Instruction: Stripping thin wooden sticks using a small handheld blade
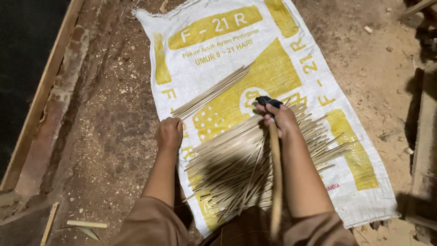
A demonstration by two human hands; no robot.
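A white and yellow woven sack [218, 50] lies flat on the dirt ground. On it rests a spread pile of thin pale sticks [236, 159]. My left hand [169, 132] grips the near end of a small bundle of thin sticks [214, 91] that points up and to the right across the sack. My right hand [280, 117] is closed on a dark-handled tool [266, 101] and on the top of a wider bamboo strip [276, 182] that runs down toward my lap.
Brick and a wooden beam [43, 91] border the ground on the left. Loose bamboo offcuts [86, 224] lie at the lower left. Wooden planks [423, 136] stand along the right edge. Sawdust and shavings cover the dirt.
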